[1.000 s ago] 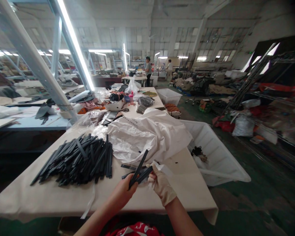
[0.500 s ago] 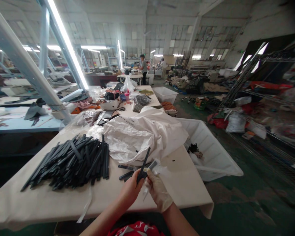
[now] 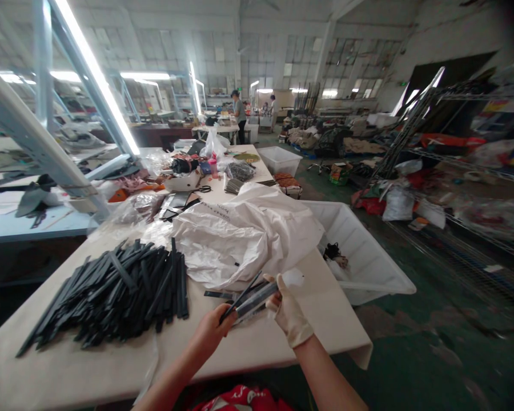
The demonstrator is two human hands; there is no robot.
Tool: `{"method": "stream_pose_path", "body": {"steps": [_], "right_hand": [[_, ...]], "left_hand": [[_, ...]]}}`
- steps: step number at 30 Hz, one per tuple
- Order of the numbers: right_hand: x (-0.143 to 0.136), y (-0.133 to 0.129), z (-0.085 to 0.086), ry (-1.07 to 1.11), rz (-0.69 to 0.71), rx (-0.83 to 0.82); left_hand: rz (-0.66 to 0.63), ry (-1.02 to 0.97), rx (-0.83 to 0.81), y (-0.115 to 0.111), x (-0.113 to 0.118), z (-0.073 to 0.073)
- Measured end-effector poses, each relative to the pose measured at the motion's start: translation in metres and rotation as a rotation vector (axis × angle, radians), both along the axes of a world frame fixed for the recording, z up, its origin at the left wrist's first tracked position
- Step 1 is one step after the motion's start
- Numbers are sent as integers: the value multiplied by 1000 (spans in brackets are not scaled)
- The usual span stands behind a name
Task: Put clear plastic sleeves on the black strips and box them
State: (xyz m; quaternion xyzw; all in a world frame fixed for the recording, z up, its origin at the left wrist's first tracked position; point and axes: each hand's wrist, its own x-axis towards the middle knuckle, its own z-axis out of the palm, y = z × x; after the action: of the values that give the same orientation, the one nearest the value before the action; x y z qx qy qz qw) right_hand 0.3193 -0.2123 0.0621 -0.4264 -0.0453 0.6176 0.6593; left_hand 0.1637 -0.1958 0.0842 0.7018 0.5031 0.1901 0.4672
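Observation:
My bare left hand (image 3: 214, 328) is closed on the near ends of black flat strips, one thin strip (image 3: 245, 292) sticking up to the right. My right hand (image 3: 290, 315), in a pale glove with some fingertips uncovered, pinches the far end of a wider dark strip (image 3: 259, 298). That strip spans both hands, with whitish translucent film along it. Another black strip (image 3: 217, 294) lies on the table just beyond. Left of my hands is a large heap of black strips (image 3: 111, 291).
A crumpled white sack (image 3: 227, 240) covers the table (image 3: 188, 351) beyond my hands. A white plastic bin (image 3: 368, 257) stands along the right edge. Scissors (image 3: 203, 189) and bagged items lie farther back. A slanted metal post (image 3: 38, 137) rises at left. A person (image 3: 240, 114) stands far off.
My hands have moved apart: the left down and left, the right to the right and slightly up. The wider strip now stretches between them. The whole view has shifted slightly.

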Motion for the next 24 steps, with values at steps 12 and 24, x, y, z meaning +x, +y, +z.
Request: {"method": "stream_pose_path", "body": {"steps": [12, 24], "right_hand": [[-35, 2, -58, 117, -65, -156], [-23, 15, -45, -171, -199, -177]], "left_hand": [[-54, 473, 120, 18, -6, -26], [-204, 473, -10, 37, -8, -46]]}}
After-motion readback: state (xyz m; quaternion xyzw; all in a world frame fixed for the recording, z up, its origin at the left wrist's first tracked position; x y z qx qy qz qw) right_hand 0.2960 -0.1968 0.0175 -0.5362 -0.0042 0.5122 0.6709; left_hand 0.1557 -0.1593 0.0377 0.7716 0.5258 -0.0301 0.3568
